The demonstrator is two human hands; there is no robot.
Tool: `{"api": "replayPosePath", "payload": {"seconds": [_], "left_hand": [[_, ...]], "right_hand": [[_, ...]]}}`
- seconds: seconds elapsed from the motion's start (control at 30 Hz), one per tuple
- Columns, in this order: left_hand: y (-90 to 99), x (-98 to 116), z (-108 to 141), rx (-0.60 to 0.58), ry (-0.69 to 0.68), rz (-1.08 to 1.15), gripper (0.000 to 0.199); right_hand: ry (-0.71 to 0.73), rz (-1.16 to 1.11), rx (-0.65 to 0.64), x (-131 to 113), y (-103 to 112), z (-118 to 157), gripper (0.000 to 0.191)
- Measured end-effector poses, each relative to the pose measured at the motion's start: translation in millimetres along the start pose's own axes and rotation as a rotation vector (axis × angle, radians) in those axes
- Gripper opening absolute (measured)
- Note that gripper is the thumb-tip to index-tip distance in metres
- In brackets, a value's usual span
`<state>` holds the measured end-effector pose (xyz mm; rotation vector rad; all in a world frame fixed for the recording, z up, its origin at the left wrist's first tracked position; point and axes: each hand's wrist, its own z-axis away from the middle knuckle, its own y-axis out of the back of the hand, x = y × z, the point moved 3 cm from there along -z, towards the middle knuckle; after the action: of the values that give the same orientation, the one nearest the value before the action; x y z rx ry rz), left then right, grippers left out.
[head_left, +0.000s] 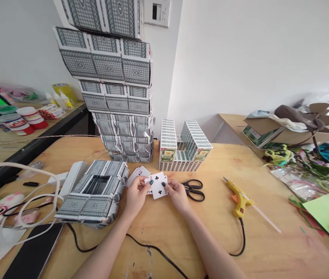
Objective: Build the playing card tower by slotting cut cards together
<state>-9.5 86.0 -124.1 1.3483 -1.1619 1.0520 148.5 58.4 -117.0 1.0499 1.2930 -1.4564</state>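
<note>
Above the wooden table, my left hand (137, 193) and my right hand (178, 193) hold a few fanned playing cards (160, 187) between them, faces up. A two of clubs is in front. Each hand pinches one side, thumb on top. Behind my left fingers lies a small pile of cards (141, 171). Left of it rests a flat block built of patterned cards (109, 170), with a rectangular hole in its middle. Black-handled scissors (195, 185) lie just right of my right hand. Farther right is a yellow glue gun (241, 201) with a clear glue stick in it.
A tall tower of folded cards (109, 69) stands at the back left. Beside it is a U-shaped stack of small green-and-white boxes (181, 166). A black phone-like slab (33, 252), white cables and a black cord (158, 250) lie in front. Craft scraps (298, 166) fill the right.
</note>
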Motion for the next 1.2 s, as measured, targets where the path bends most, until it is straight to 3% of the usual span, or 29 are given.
{"api": "replayPosePath", "payload": {"seconds": [0.2, 0.43, 1.2], "left_hand": [[0.4, 4.5, 0.7, 0.027, 0.025, -0.030, 0.025], [-5.5, 7.4, 4.6, -0.060, 0.025, 0.039, 0.033], [0.6, 3.7, 6.1, 0.009, -0.046, -0.123, 0.028]], "right_hand": [[-0.003, -0.026, 0.029, 4.2, 0.4, 0.0, 0.030], [-0.006, -0.070, 0.054, 4.8, 1.7, -1.2, 0.032], [-0.018, 0.008, 0.019, 6.3, 3.7, -0.2, 0.033]]}}
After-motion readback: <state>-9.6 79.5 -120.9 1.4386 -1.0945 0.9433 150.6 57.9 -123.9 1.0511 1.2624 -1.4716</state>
